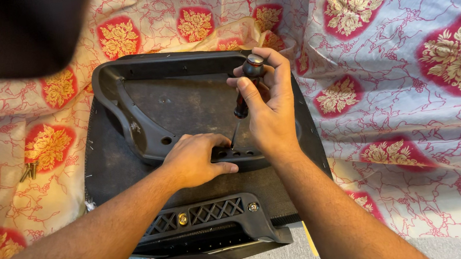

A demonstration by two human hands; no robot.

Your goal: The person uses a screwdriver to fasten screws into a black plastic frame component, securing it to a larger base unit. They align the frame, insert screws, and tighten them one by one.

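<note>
Screwdriver point(246, 85) upright, slightly tilted, over right half of a black seat base point(182, 103); dark handle with round metal-capped top, thin shaft running down to a row of small holes in the curved black plastic bracket point(145, 135). Right hand point(265, 106) closed around handle, thumb and fingers wrapped near the cap, wrist below. Left hand point(196, 160) palm down on the bracket, fingers curled and pressing flat just beside the shaft tip; holds nothing, fingers bent but not clasped on anything. Tip itself hidden behind left fingers, so contact with a hole cannot be told. Seat base lies underside up on a floral cloth point(407, 71), white with red medallions and gold flowers. Lower black bracket point(206, 220) with lattice openings near bottom edge of base, bearing a brass-coloured screw point(183, 219) and a silver screw point(253, 206). Few loose brass-coloured screws point(29, 170) on cloth at far left, well apart from both hands. Dark blurred shape in upper left corner, too close to identify.
</note>
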